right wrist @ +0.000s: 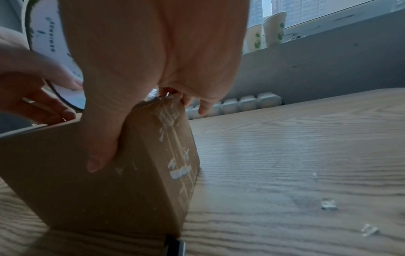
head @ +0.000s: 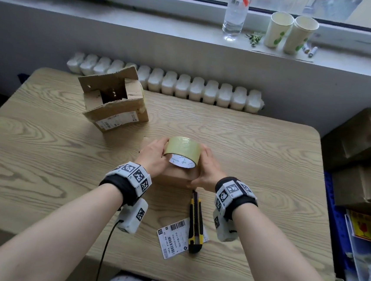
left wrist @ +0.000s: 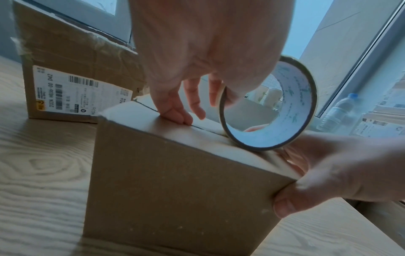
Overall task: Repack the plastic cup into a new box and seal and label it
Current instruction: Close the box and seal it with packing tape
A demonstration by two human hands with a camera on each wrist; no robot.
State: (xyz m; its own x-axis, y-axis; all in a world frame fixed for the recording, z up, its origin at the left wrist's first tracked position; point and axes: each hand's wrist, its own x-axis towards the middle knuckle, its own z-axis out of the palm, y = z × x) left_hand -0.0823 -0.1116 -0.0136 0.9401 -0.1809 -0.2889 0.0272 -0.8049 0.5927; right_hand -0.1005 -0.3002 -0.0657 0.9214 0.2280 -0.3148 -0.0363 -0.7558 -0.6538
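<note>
A closed plain cardboard box (head: 171,178) stands on the table's middle; the plastic cup is not visible. A roll of beige tape (head: 182,149) stands on edge on the box top. My left hand (head: 155,152) holds the roll from the left, thumb in its core (left wrist: 230,97), while other fingers (left wrist: 175,114) press the box's top seam. My right hand (head: 207,167) grips the box's right front corner, thumb (right wrist: 103,138) on the front face. A tape strip (right wrist: 175,138) runs down the box's right side.
The opened old box (head: 113,101) with a label stands at the back left. A yellow utility knife (head: 195,225) and a shipping label (head: 173,236) lie near the front edge. Paper cups (head: 290,32) and a bottle (head: 235,13) stand on the sill. Stacked cartons (head: 360,146) are at the right.
</note>
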